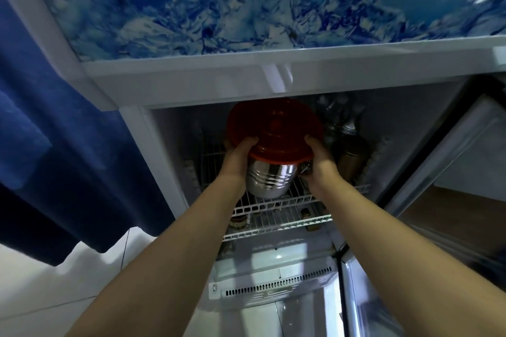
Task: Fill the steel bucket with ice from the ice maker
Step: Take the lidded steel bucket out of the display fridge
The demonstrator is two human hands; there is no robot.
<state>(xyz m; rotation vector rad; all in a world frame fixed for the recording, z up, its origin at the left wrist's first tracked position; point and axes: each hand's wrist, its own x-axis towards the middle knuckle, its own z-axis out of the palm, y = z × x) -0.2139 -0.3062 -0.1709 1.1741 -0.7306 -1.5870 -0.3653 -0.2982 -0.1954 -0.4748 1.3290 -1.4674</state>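
Dark blue curtain [54, 145]: hanging at the left of the cabinet, its hem ending above the pale tiled floor [41, 295].
Ice-picture panel [246, 8]: running across the top of the open white cooler cabinet [153, 150], over the shelf opening.
Left hand [238, 156]: reaching in with the arm stretched out, clasping the left side of the bucket, its thumb lying over the lid's rim and its fingers wrapping round out of sight.
Round shiny ribbed steel bucket [269, 179]: sitting inside the cabinet over the front part of the upper white wire shelf [276, 208], between the two hands, leaning a little; whether it is resting on the shelf or being held just above it I cannot tell.
Round red plastic lid [276, 128]: covering the steel bucket's mouth and jutting past its wall all round.
Right hand [320, 161]: clamping the bucket's right side by the handle mount, its thumb hooking over the lid's rim.
Dark bottles [350, 156]: standing at the shelf's rear right corner, just beside the right hand.
Slotted white vent grille [276, 284]: sitting below the shelves, along the cabinet's bottom edge.
Cabinet door [451, 172]: standing open at the right edge.
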